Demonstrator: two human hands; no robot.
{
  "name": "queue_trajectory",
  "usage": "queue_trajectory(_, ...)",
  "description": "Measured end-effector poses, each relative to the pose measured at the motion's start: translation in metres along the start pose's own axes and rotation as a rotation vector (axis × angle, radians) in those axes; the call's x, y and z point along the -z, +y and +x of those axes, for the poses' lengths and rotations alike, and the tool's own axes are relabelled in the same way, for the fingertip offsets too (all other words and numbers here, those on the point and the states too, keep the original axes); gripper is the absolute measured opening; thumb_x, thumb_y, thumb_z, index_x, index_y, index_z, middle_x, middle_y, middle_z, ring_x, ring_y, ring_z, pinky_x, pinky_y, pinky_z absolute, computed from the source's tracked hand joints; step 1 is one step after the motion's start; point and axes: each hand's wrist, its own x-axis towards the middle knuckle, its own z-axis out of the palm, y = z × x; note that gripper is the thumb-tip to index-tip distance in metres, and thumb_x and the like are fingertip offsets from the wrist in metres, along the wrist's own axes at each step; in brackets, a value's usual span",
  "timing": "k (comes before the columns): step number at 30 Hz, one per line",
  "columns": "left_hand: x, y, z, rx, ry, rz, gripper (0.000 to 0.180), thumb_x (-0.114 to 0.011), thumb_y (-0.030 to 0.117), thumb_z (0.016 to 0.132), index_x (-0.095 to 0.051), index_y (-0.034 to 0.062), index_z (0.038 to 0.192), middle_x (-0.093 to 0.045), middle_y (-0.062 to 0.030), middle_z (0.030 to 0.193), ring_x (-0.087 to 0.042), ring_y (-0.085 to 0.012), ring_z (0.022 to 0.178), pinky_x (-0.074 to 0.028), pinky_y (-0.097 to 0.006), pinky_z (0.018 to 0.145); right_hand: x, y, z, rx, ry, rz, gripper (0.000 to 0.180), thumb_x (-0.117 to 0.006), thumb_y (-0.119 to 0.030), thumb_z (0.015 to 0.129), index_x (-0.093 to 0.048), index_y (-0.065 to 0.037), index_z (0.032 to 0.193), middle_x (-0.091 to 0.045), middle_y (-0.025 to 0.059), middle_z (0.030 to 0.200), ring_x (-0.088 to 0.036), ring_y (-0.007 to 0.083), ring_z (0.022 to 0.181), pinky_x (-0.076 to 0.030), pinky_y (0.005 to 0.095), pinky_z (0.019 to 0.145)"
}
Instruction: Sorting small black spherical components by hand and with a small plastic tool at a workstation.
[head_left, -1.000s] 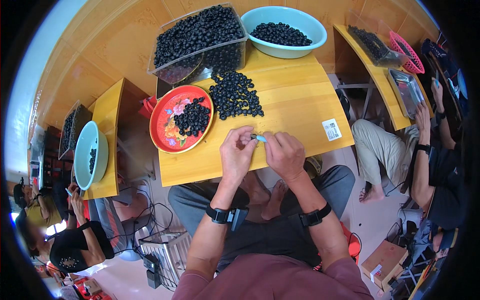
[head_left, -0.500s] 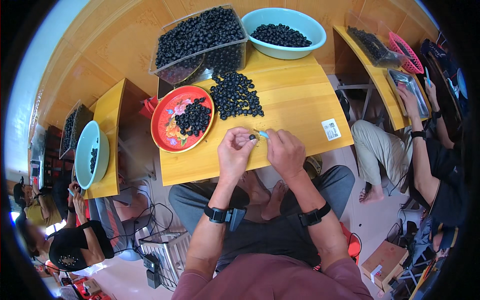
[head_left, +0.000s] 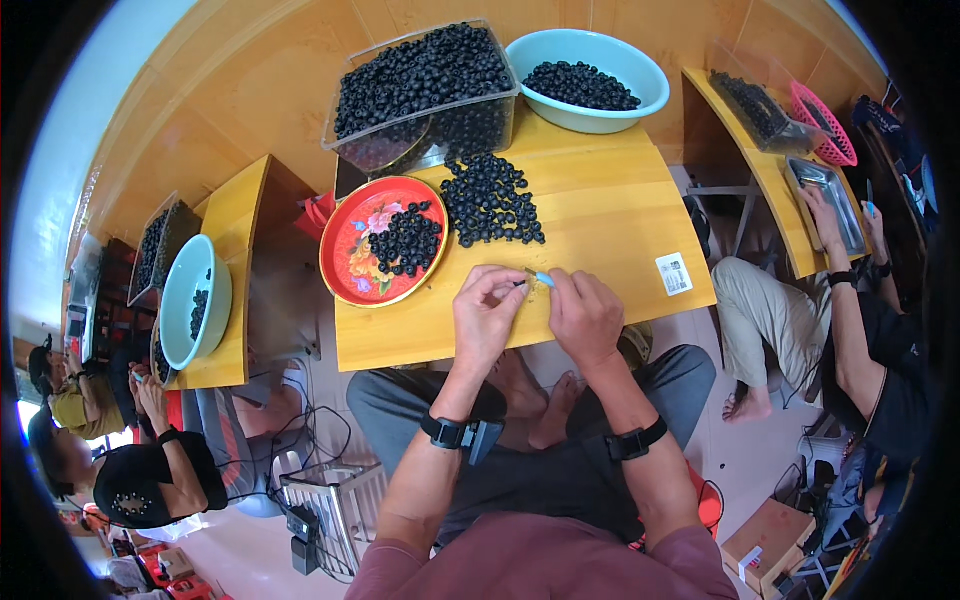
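My left hand [head_left: 487,318] and my right hand [head_left: 583,316] meet over the front of the yellow wooden table [head_left: 610,225]. The left fingers pinch a small dark berry-like piece. The right fingers hold a small light-blue tool [head_left: 543,279] against it. Just beyond the hands lies a loose pile of dark round fruits [head_left: 492,198] on the table. To the left of the pile sits a red flowered plate [head_left: 360,250] with more of the dark fruits on it.
A clear plastic bin [head_left: 425,90] full of dark fruits and a light-blue bowl [head_left: 590,75] stand at the table's back. A white sticker [head_left: 674,273] is near the right edge. Other people sit at similar tables on the left [head_left: 215,290] and right [head_left: 770,180].
Both hands stayed together at the table's front edge; the fingers shifted slightly around the small piece. The person at the right lowered a hand toward the metal tray.
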Motion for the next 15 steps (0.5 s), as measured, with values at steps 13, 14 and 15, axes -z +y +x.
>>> queue_trajectory(13, 0.036, 0.025, 0.016, -0.28, 0.198, 0.45, 0.019, -0.079, -0.003, 0.086, -0.075, 0.0036, 0.103, -0.068, -0.0096, 0.104, -0.066, -0.0193, 0.089, -0.056, -0.03, 0.078, -0.003, 0.002, -0.002, 0.012, 0.036, 0.016, 0.011, -0.067, -0.009, 0.089, -0.07, -0.006, 0.099, -0.054, 0.0068, 0.074, -0.062, 0.0263, 0.067, -0.051, 0.0409, 0.06)
queue_trajectory(14, 0.047, 0.037, 0.024, -0.348, 0.213, 0.532, 0.018, -0.079, -0.003, 0.086, -0.075, 0.0033, 0.102, -0.069, -0.0092, 0.102, -0.067, -0.019, 0.089, -0.056, -0.03, 0.077, -0.001, 0.002, -0.002, 0.001, 0.02, 0.029, 0.015, -0.07, -0.008, 0.088, -0.072, -0.006, 0.102, -0.056, 0.0076, 0.076, -0.062, 0.0275, 0.068, -0.05, 0.0419, 0.061)
queue_trajectory(15, 0.058, 0.041, 0.035, -0.345, 0.252, 0.561, 0.017, -0.078, -0.003, 0.086, -0.075, 0.0028, 0.102, -0.069, -0.0092, 0.1, -0.068, -0.019, 0.089, -0.057, -0.032, 0.075, -0.001, 0.002, -0.002, -0.008, 0.005, 0.045, 0.02, -0.073, -0.007, 0.086, -0.073, -0.006, 0.106, -0.059, 0.0084, 0.078, -0.062, 0.0286, 0.07, -0.05, 0.0429, 0.062)
